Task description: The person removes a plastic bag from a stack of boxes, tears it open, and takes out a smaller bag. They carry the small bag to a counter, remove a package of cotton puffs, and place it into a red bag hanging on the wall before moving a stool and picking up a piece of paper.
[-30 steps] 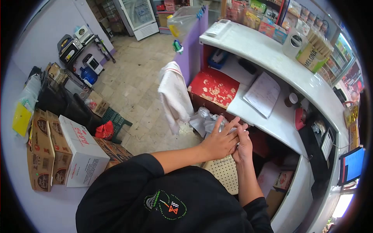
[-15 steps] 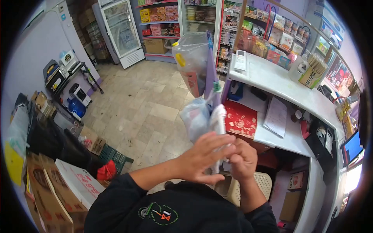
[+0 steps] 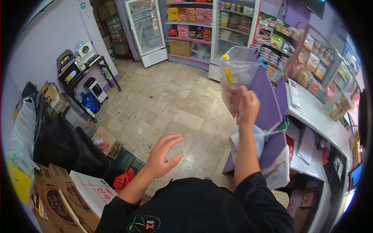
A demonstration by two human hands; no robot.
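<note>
My left hand (image 3: pixel 163 157) is held over the tiled floor, fingers and thumb apart, with nothing in it. My right hand (image 3: pixel 248 106) is raised with its fingers curled closed in front of a clear plastic bag (image 3: pixel 243 58). What its fingers hold, if anything, is hidden. Something with a yellow cap and a yellow strip shows in that bag, which hangs along a purple partition (image 3: pixel 268 93). A pale bluish plastic bag (image 3: pixel 258 143) hangs lower, partly behind my right forearm. Below it a white cloth (image 3: pixel 278 173) drapes over the partition.
At right stands a white counter (image 3: pixel 311 112) with papers. Folded cardboard boxes (image 3: pixel 58 194), a green crate (image 3: pixel 130 163) and a black sofa-like seat (image 3: pixel 70 143) are at left. Glass-door fridges (image 3: pixel 145 35) and stocked shelves (image 3: pixel 190 35) line the back.
My hands were together by the white cloth; now they are apart. The right has reached forward to the clear bag, the left has moved left and opened. The view has turned left.
</note>
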